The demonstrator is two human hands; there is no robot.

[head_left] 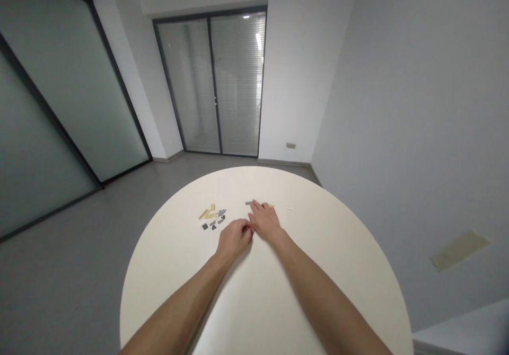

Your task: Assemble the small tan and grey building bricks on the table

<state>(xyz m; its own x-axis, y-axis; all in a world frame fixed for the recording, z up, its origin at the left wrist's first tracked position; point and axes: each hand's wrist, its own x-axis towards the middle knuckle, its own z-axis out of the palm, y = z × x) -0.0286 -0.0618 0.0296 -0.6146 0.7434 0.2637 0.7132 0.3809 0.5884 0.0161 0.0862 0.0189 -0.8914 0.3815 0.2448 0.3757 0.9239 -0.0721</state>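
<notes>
Left hand (234, 238) and right hand (265, 221) close together over round white counter (175, 286), fingertips nearly touching, any held piece too small to tell; tan and grey plastic bricks (212, 217) lying loose near left hand, one grey brick (248, 203) just past right hand.

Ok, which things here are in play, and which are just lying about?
In play: left hand, right hand, small grey and tan bricks.
Just around: round white table, glass doors with blinds, wall plate.

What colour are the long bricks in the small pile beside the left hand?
The long building bricks are tan, best seen in the head view.
</notes>
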